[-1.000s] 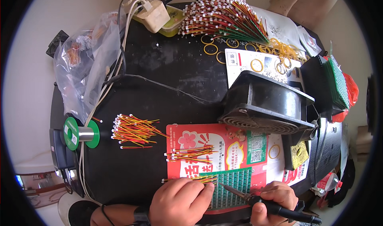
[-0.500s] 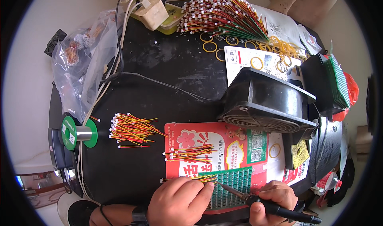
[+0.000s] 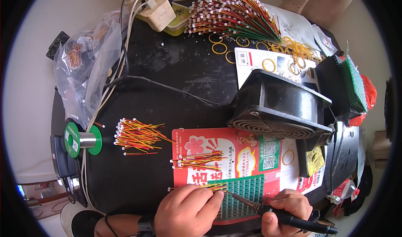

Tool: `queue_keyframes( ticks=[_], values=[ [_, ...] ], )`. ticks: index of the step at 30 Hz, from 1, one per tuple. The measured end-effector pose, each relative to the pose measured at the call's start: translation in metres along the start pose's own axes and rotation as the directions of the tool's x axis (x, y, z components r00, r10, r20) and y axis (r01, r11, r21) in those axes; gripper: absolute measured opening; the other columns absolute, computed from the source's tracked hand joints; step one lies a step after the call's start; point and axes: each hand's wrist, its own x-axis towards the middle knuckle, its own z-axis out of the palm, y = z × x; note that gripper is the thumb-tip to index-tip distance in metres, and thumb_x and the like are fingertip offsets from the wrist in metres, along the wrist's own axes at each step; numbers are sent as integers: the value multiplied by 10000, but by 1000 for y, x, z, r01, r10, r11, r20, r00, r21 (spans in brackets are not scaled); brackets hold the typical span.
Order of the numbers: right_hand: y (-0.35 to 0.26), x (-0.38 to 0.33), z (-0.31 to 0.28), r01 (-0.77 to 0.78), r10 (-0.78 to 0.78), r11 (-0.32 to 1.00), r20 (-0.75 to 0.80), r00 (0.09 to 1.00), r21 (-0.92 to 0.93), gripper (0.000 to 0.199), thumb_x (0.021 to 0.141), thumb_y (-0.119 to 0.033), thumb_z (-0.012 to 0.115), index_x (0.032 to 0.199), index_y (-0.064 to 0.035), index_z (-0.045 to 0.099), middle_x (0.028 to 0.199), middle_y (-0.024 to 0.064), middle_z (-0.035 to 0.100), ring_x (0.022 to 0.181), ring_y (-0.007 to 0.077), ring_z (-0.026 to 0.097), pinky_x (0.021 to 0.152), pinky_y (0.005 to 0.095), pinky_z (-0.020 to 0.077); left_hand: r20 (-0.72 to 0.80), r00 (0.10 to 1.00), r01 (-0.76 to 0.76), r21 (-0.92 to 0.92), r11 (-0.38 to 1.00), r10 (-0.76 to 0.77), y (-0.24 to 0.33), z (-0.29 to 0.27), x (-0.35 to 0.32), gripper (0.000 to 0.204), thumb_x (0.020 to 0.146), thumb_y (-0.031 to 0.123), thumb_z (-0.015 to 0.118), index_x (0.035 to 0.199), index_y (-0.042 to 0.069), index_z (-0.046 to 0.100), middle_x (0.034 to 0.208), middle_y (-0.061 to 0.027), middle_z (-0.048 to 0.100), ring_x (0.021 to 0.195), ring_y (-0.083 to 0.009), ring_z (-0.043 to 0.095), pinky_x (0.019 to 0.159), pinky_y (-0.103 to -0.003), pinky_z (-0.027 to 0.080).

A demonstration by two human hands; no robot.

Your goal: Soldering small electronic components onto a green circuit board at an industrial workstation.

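Observation:
In my right hand (image 3: 289, 214) is a black-handled soldering iron (image 3: 279, 218), its thin tip resting at the left part of a green circuit board panel (image 3: 245, 197). My left hand (image 3: 190, 212) is closed over the panel's left edge, thumb and finger pinched near the iron's tip. Red and yellow wires (image 3: 213, 186) poke out beside those fingers, their ends at the board; the pinch itself is mostly hidden. Just beyond lies a small bunch of red and yellow wires with white connectors (image 3: 199, 159), on a red printed sheet (image 3: 184, 136).
A bigger wire pile (image 3: 138, 135) and a green solder spool (image 3: 86, 139) sit to the left. A black fan (image 3: 278, 105) stands beyond the panel, beside a yellow sponge (image 3: 315, 161). Further back are a large wire bundle (image 3: 238, 15), rubber bands (image 3: 293, 48) and a plastic bag (image 3: 88, 65).
Both hands and the soldering iron hold nearly the same place. Only a very slight shift of the whole view shows.

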Motion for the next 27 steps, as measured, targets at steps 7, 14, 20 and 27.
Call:
queue_keyframes(
  ticks=[7,14,20,27],
  values=[
    [1,-3,1,7,-6,1000,-69,998,8,229,938,-121,688,1008,51,553,688,167,626,524,241,597,498,343,476,-3,1000,-7,-4,1000,7,-1,1,0,194,759,-34,697,952,-20,709,845,-108,603,766,-298,613,668,-384,526],
    [0,-2,-3,4,-4,1000,-42,999,9,228,934,-121,693,1002,48,556,680,160,623,523,232,593,498,338,475,-7,1000,4,7,1000,-4,2,2,1,182,759,-33,698,940,-21,703,850,-108,603,771,-298,614,666,-387,525],
    [0,-1,0,-5,5,1000,-38,999,-6,211,926,-107,693,987,46,561,675,158,619,518,233,588,497,337,473,-115,993,-38,32,999,42,2,9,-1,157,794,-31,688,950,-34,702,866,-128,610,777,-311,613,702,-392,539],
    [-1,0,1,-9,10,1000,-28,1000,15,204,918,-94,695,981,51,566,668,158,613,513,231,582,491,333,464,-70,993,-93,30,995,95,0,7,-5,163,803,-31,683,959,-76,695,843,-150,597,769,-319,609,710,-401,543]
  ],
)
